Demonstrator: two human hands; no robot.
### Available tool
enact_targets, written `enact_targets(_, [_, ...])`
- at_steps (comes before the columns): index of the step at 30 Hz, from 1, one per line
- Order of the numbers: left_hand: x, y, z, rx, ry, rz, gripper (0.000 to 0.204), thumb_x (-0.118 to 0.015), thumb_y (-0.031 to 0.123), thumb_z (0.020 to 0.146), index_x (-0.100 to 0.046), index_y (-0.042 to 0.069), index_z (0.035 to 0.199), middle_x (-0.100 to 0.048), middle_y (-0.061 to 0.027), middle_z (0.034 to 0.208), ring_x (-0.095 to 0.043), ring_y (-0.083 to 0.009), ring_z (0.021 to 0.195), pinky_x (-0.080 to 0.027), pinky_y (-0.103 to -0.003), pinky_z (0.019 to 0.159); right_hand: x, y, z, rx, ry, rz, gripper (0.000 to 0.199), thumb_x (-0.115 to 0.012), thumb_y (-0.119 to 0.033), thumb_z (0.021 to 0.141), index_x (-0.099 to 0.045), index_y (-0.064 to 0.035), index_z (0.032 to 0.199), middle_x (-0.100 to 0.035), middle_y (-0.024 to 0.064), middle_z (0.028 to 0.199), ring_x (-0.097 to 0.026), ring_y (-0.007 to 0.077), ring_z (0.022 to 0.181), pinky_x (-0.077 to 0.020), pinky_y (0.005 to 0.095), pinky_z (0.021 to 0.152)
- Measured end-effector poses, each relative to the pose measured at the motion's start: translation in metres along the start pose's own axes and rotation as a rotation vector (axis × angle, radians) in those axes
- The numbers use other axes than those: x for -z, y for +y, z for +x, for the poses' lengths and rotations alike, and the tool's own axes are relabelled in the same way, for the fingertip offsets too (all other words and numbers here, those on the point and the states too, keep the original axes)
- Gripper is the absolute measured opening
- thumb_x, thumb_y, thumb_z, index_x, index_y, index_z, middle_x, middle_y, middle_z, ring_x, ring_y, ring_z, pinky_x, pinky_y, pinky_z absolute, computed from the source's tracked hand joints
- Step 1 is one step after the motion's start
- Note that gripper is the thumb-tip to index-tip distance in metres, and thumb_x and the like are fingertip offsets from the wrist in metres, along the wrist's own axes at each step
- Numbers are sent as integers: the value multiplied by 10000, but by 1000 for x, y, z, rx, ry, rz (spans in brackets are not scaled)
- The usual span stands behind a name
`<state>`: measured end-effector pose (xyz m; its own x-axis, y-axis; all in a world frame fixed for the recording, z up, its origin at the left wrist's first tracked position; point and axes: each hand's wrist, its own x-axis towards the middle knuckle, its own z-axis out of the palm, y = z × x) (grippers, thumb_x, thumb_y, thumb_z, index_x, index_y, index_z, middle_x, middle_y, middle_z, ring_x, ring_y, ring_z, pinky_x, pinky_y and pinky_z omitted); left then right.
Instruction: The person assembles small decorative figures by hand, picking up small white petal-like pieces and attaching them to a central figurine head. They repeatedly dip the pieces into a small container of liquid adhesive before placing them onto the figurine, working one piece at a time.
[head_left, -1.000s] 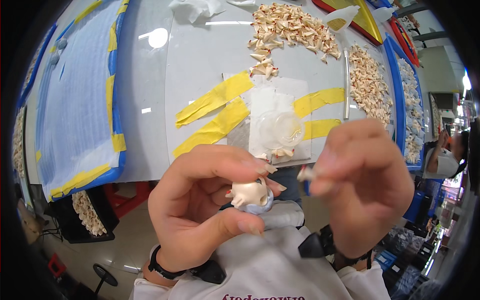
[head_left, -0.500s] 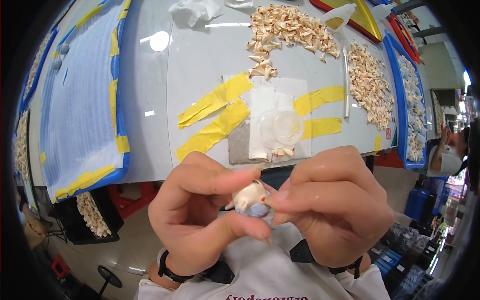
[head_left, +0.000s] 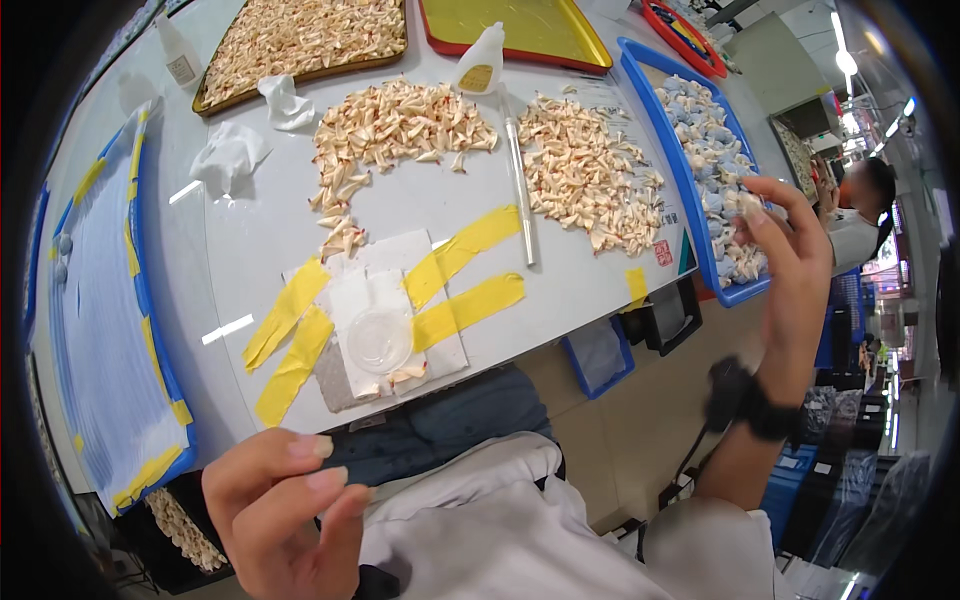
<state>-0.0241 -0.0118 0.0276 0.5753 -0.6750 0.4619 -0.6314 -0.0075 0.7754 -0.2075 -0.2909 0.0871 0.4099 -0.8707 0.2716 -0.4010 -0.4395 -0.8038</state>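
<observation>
My right hand (head_left: 796, 265) is stretched out over the blue tray (head_left: 694, 200) at the right. Its thumb and forefinger are apart, beside small blue-and-white figures (head_left: 700, 130) heaped there; whether a fingertip touches one, I cannot make out. Low at the left, my left hand (head_left: 290, 515) hangs in front of the table edge with loosely bent, parted fingers and nothing in them. A clear round dish (head_left: 380, 342) sits on a white pad at the table's front, with a few cream pieces (head_left: 407, 375) by it. Yellow tape strips (head_left: 465, 250) flank the pad.
Two heaps of cream, red-tipped pieces (head_left: 590, 175) lie mid-table, with a slim tube (head_left: 518, 190) between them. Behind stand a squeeze bottle (head_left: 480, 65) and a yellow tray (head_left: 520, 30). Crumpled tissue (head_left: 230, 160) and a taped blue tray (head_left: 160, 400) are leftward. Another person (head_left: 855, 215) sits far right.
Both hands held a small cream-and-blue figure together before my chest. They have since parted: the right reached out to the blue tray, the left dropped leftward without the figure. The view turned right.
</observation>
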Motion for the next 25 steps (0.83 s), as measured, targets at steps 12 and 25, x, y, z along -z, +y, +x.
enact_targets(12, [73,-26,0,-24,7,277,261,-574,110,816,-510,1,1044,-485,-184,1057,-486,-263,954,-428,-358,791,42,55,43,98,-171,-822,259,-577,-118,714,-561,-49,963,-557,125,940,-545,241,739,-431,318,694])
enact_targets(25, [239,-67,57,258,-361,567,284,-530,184,860,-520,85,1126,-426,-90,1226,-439,-184,1081,-342,-361,915,-63,15,45,193,-502,-431,172,-588,-5,687,-543,-1,853,-558,129,817,-542,228,721,-432,319,657])
